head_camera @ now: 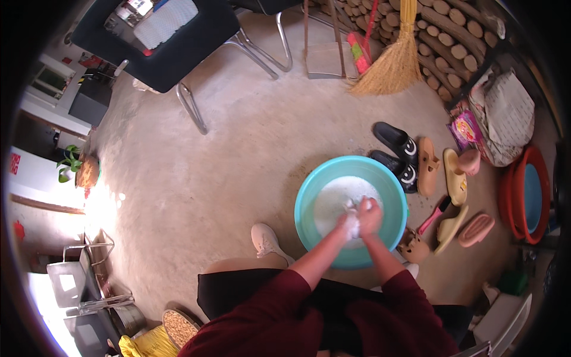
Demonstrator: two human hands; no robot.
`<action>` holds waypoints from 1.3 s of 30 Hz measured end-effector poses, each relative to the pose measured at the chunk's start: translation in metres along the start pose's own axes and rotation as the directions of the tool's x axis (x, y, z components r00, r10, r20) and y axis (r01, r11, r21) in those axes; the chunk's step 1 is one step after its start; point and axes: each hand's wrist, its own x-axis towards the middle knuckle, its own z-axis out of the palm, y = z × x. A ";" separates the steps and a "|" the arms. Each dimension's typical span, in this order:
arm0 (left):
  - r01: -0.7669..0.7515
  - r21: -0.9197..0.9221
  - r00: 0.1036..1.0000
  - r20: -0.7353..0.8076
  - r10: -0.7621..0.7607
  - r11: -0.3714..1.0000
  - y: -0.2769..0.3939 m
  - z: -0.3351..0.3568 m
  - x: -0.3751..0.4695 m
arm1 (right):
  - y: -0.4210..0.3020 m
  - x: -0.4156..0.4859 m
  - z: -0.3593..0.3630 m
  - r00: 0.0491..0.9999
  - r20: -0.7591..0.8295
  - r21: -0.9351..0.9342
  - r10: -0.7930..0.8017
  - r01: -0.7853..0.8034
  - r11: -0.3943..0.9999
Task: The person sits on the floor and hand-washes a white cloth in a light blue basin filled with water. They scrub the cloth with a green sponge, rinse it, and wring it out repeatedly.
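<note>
A turquoise plastic basin stands on the floor before me, with cloudy, sudsy water in it. Over that water my left hand and my right hand are close together, both wet. Between them is a small whitish, foamy cloth-like item, gripped by both hands; its exact kind is blurred and partly hidden by the fingers. Suds cling to my left hand and to the item.
Right of the basin lie black clogs, a tan clog, yellow slippers, a pink-handled brush and a pink slipper. Red basins stand far right. A straw broom, a dustpan and stacked logs are farther off.
</note>
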 end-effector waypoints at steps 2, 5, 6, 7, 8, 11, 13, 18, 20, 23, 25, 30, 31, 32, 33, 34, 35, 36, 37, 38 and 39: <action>-0.165 0.134 0.978 -0.108 0.180 0.977 -0.002 0.003 0.008 | 0.003 0.003 0.007 0.993 -0.096 -0.003 0.071 -0.072 0.997; -0.147 -0.022 0.988 -0.041 0.146 0.989 0.010 -0.030 0.018 | -0.001 -0.024 0.023 0.997 0.007 0.175 -0.075 0.072 0.982; -0.158 -0.101 0.987 -0.021 0.156 0.982 0.013 -0.040 0.022 | -0.002 -0.029 0.025 0.998 0.043 0.178 -0.050 0.042 0.983; -0.113 -0.137 0.992 0.035 0.118 0.984 0.012 -0.044 0.026 | -0.003 -0.034 0.026 0.996 0.047 0.214 -0.081 0.069 0.974; -0.137 -0.192 0.987 0.052 0.149 0.972 0.008 -0.047 0.028 | -0.002 -0.033 0.025 0.986 0.133 0.233 -0.097 0.064 0.970; -0.262 0.137 0.946 0.232 0.226 0.955 -0.009 -0.024 0.035 | 0.005 -0.018 0.013 0.999 -0.001 0.218 -0.033 0.032 0.975; -0.277 0.384 0.951 0.242 0.193 0.881 -0.016 -0.012 0.033 | 0.012 -0.007 0.007 0.991 -0.004 0.176 0.131 -0.129 0.976; -0.239 0.032 0.937 0.271 0.222 0.970 0.003 -0.036 0.018 | 0.015 -0.022 0.019 0.988 0.148 0.155 -0.052 0.028 0.988; -0.213 -0.149 0.938 0.245 0.244 0.966 0.011 -0.044 0.014 | 0.011 -0.026 0.020 0.997 0.054 0.243 -0.057 0.042 0.969; -0.364 0.263 0.919 0.260 0.297 0.893 0.010 -0.033 0.010 | 0.007 -0.017 0.008 0.998 -0.059 0.185 0.031 -0.020 0.983; -0.380 0.509 0.925 0.206 0.319 0.773 0.003 -0.016 0.006 | 0.006 -0.008 -0.003 0.984 -0.111 0.066 0.138 -0.131 0.989; -0.293 0.038 0.947 0.146 0.285 0.955 0.009 -0.020 -0.005 | 0.013 -0.030 0.018 0.995 0.085 0.147 -0.052 0.039 0.988; -0.229 -0.007 0.970 0.080 0.229 0.973 0.013 -0.023 -0.006 | 0.021 -0.037 0.027 0.973 0.180 0.264 -0.145 0.094 0.960; -0.161 0.029 0.986 0.044 0.160 0.987 0.014 -0.023 -0.007 | 0.032 -0.041 0.037 0.980 0.117 0.293 -0.158 0.118 0.949; -0.117 0.125 0.992 0.066 0.110 0.985 0.015 -0.024 -0.007 | 0.048 -0.037 0.043 0.995 0.098 0.202 -0.008 -0.012 0.979; -0.161 0.435 0.986 0.034 0.163 0.886 0.012 -0.019 -0.007 | 0.067 -0.020 0.043 0.990 0.116 0.133 0.081 -0.097 0.986; -0.203 0.428 0.979 0.082 0.186 0.880 0.009 -0.015 -0.005 | 0.088 -0.002 0.042 0.987 0.041 0.070 0.157 -0.160 0.985; -0.161 0.293 0.985 0.107 0.135 0.943 0.002 -0.004 -0.004 | 0.112 0.020 0.035 0.863 0.356 0.318 0.358 -0.473 0.822; -0.136 0.210 0.983 0.151 0.105 0.968 -0.003 0.001 -0.002 | 0.134 0.039 0.032 0.681 0.551 0.433 0.482 -0.727 0.533; -0.098 0.143 0.969 0.240 0.061 0.985 -0.009 0.007 0.001 | 0.153 0.051 0.028 0.536 0.765 0.415 0.358 -0.834 0.363; -0.029 0.086 0.934 0.356 -0.003 0.996 -0.012 0.009 0.004 | 0.166 0.062 0.022 0.383 0.887 0.335 0.258 -0.918 0.211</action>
